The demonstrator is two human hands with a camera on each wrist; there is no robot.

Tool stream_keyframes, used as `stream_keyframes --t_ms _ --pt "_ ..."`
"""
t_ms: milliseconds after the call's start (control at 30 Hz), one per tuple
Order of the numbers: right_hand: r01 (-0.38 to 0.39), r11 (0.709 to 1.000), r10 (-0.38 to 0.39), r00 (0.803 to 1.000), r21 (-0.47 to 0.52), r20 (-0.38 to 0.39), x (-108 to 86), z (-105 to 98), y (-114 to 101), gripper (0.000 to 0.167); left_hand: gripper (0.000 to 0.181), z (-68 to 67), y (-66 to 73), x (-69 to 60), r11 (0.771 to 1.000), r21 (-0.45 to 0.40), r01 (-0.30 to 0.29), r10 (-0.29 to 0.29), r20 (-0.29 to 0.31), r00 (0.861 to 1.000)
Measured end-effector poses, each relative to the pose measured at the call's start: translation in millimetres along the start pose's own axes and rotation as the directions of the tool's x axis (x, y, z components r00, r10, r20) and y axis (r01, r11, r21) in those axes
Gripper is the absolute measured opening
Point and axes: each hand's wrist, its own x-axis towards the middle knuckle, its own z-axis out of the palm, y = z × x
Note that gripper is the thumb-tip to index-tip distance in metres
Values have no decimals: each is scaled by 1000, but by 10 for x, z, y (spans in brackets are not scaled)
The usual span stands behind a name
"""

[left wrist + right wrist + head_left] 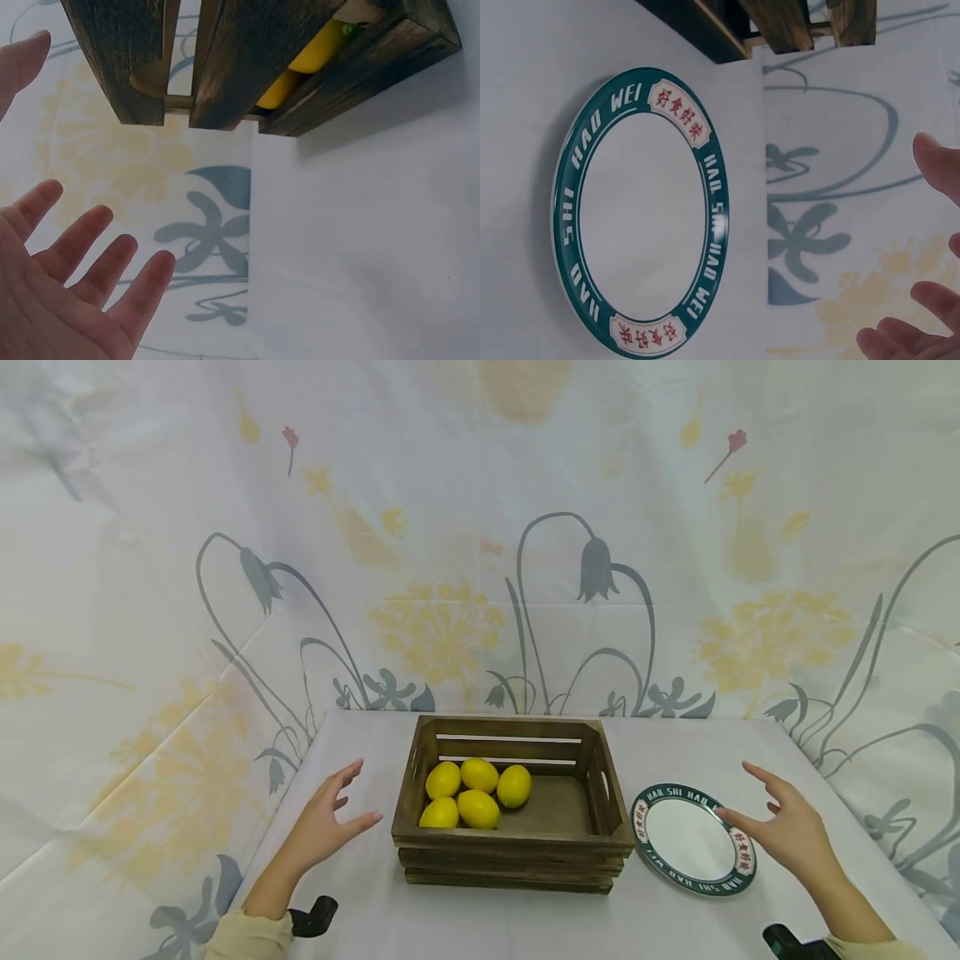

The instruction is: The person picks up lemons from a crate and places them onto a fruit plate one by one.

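A brown slatted wooden crate (517,860) stands on the white table, with several yellow lemons (478,809) grouped in its left part. To its right lies a round white plate (690,839) with a green lettered rim. The left hand (322,822) is held to the left of the crate, fingers spread, holding nothing; the left wrist view shows its palm (67,285) beside the crate (247,60). Over the plate's right side, the right hand (787,827) hovers with thumb and fingers apart and nothing between them. The right wrist view shows the whole plate (566,217).
The table (360,902) is covered with a white cloth. Behind it and at both sides hangs a pale curtain (450,485) with grey and yellow flower prints. Each wrist wears a black device, the left one (315,917) near the table's front.
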Motion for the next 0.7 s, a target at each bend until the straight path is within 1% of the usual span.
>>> stream_keyframes --t_ms 67,167,400,567,700 --pt "7 1000 -7 1000 9 -3 8 11 -30 86 77 15 20 10 1000 -16 -17 17 3 1000" --pt "12 1000 -12 1000 19 -5 22 21 -71 86 75 37 51 27 999 -37 -16 16 15 1000" --pt "21 999 -21 1000 40 -6 71 41 -159 84 67 76 81 63 996 -84 43 -37 70 997" --pt "38 998 -38 999 47 -7 99 54 -217 81 62 89 85 67 986 -160 48 -31 110 993" --pt "45 998 -45 999 54 0 122 64 -251 80 57 101 93 73 973 -223 66 -35 139 990"
